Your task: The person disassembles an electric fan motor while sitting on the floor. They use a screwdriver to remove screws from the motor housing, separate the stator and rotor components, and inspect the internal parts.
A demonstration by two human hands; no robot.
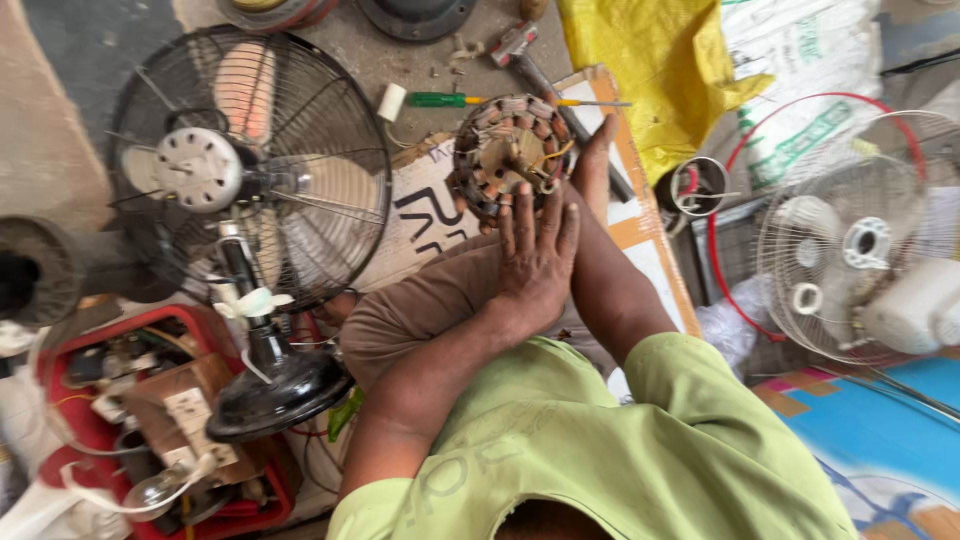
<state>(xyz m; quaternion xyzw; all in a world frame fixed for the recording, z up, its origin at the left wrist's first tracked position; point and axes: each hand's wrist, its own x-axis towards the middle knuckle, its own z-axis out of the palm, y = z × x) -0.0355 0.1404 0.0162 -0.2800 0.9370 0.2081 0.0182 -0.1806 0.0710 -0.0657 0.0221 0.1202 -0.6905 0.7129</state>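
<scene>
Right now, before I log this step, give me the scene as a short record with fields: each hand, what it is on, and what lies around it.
left hand: left hand lies palm down, fingers spread, on the near edge of the motor stator
right hand: right hand reaches along the stator's right side, fingertips against it
stator: round, copper-wound, sitting on cardboard
left of it: black pedestal fan, red crate of parts
behind it: green screwdriver, hammer
right: white fan, yellow sack
</scene>
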